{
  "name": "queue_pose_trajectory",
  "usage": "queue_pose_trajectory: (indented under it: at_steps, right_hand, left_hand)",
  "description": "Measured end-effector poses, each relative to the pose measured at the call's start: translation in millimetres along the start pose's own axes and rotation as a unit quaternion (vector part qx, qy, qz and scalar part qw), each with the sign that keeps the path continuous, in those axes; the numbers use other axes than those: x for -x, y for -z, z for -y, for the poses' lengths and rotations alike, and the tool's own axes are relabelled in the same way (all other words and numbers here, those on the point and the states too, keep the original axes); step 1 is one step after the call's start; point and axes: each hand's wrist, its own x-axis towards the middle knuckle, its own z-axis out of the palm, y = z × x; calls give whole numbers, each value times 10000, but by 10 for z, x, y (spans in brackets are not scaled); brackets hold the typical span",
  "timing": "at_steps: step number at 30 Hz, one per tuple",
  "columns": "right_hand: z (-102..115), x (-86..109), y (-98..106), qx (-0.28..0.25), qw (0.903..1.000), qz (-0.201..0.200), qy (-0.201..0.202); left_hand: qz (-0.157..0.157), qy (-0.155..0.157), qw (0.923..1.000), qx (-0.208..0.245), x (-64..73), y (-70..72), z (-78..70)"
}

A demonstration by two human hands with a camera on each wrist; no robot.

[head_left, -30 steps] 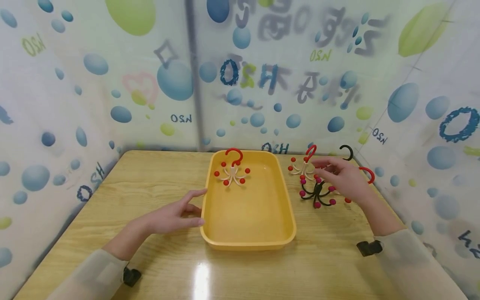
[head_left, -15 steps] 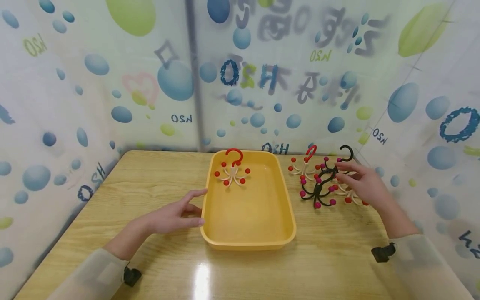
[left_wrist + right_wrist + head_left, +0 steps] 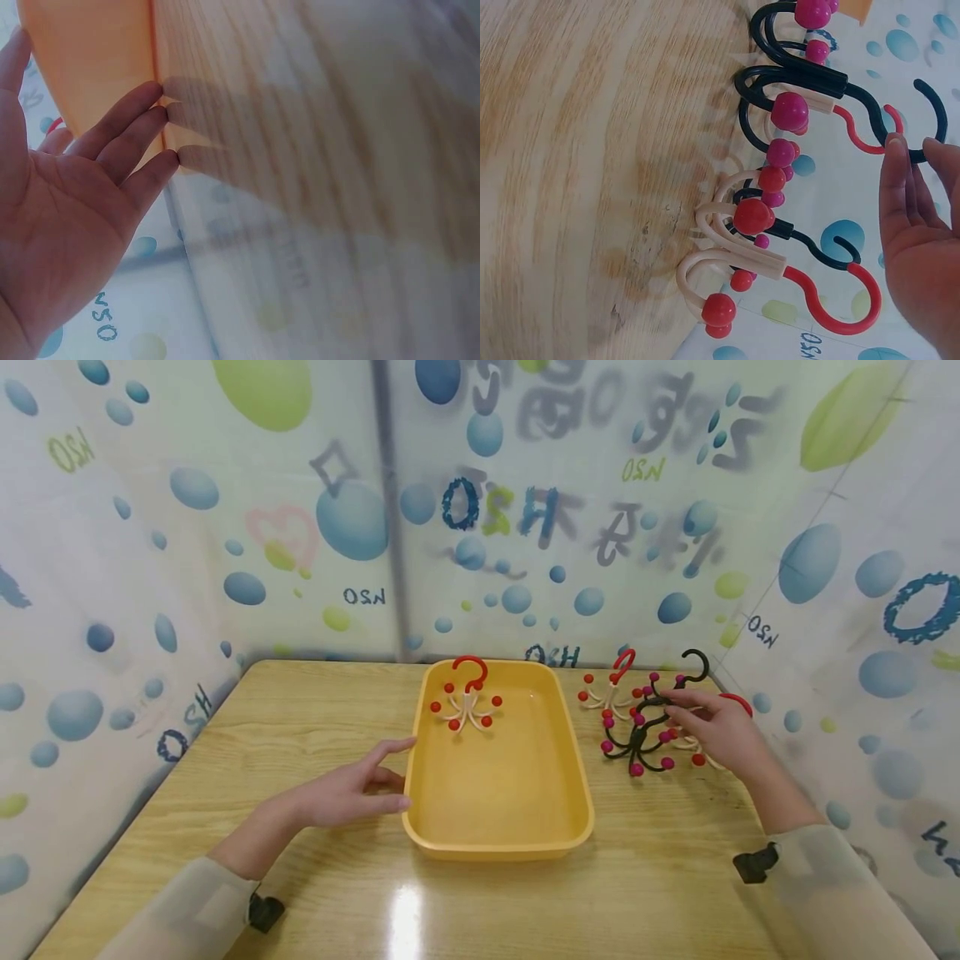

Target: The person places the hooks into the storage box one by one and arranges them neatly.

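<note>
My left hand touches the left rim of the yellow tray, fingers spread and fairly straight. Inside the tray's far end is a cream claw hanger with a red hook and red ball tips. My right hand reaches into a group of claw hangers right of the tray. In the right wrist view, its fingertips and thumb lie on either side of the black hook of a black claw hanger with magenta balls; a small gap shows, and firm contact is unclear.
Near my right hand are another black claw hanger, a cream one and a cream one farther left. They stand close together, arms overlapping. Patterned fabric walls enclose the wooden table at the back and sides.
My right hand first drew right from above the hangers, then came slightly left to the near black hanger's hook. My left hand and the tray hold their places.
</note>
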Motion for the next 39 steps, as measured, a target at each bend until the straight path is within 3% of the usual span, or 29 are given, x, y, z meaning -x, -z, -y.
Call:
queue_pose_trajectory:
  at_steps: [19, 24, 34, 39]
  right_hand:
    - [-16, 3, -117, -251, 9991, -325, 87]
    - [10, 25, -116, -164, 9985, -433, 283]
    - [109, 55, -89, -179, 9973, -596, 390]
    - [264, 97, -90, -278, 9957, -700, 537]
  left_hand:
    - [10, 109, 9999, 34, 4, -13, 21]
    - [4, 141, 9999, 44, 6, -20, 23]
    - [-24, 160, 9999, -24, 3, -6, 5]
    - [-27, 177, 9998, -35, -1, -4, -4]
